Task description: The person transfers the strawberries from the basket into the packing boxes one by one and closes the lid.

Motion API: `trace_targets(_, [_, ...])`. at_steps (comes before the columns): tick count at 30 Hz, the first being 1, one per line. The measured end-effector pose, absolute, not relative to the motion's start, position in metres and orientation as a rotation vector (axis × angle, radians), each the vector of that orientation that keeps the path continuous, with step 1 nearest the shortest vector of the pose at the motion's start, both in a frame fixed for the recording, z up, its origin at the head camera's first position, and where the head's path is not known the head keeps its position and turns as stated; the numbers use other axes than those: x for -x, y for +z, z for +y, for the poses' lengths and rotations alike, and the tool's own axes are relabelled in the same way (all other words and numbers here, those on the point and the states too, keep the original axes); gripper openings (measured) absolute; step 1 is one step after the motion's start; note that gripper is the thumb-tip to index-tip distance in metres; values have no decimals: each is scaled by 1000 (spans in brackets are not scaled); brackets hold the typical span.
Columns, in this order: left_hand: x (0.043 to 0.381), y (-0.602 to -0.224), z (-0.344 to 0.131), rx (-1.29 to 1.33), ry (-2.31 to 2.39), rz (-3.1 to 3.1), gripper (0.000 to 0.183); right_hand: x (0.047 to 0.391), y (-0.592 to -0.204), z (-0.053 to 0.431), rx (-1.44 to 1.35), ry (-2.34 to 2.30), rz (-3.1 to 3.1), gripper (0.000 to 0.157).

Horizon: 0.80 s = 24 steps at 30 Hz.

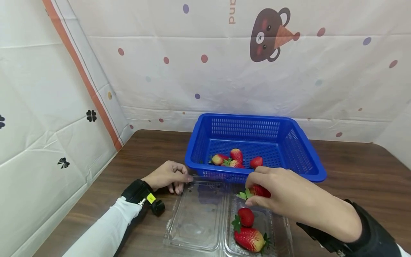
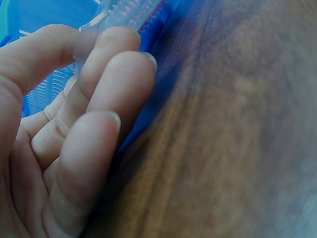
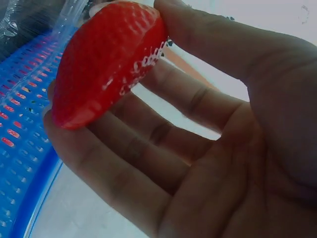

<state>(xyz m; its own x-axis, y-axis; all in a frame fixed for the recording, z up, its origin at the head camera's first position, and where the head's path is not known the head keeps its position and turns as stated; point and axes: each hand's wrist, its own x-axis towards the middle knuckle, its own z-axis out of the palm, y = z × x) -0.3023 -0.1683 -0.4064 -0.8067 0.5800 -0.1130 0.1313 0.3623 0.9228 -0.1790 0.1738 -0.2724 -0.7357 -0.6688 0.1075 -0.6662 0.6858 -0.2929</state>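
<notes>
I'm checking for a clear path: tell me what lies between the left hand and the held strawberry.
In the head view, the left half of the clear plastic container, bare of fruit, lies between the left hand and the held strawberry.

A: Looking from where, with the head camera?

B: From above the near side of the blue basket point(image 1: 263, 148), facing forward and down across it, far enough back to take in the left hand point(image 1: 168, 176), the right hand point(image 1: 280, 185) and the patterned cloth point(image 1: 221, 78) behind it.

A: At the left wrist?

B: Very close, off the basket's front left corner, peering past the fingers point(image 2: 124, 82) towards it, with the bench point(image 2: 237, 129) beside it.

A: At the right wrist?

B: Close too, off the front right corner, facing palm point(image 3: 218, 188) and strawberry point(image 3: 111, 64), catching the basket along one edge.

A: Shared with the head view?

B: By the left, basket, bench and left hand; by the right, basket, strawberry and right hand.
</notes>
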Motion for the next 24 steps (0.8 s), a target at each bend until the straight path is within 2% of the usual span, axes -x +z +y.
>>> trace_targets(11, [301,-405,-167,-625,1438,2205,31,181,-283,174,1273,-482,2664,20])
trace_targets(24, [300,-404,-167,-631,1448,2196,30,184,-293,173,1118,-399,2558,25])
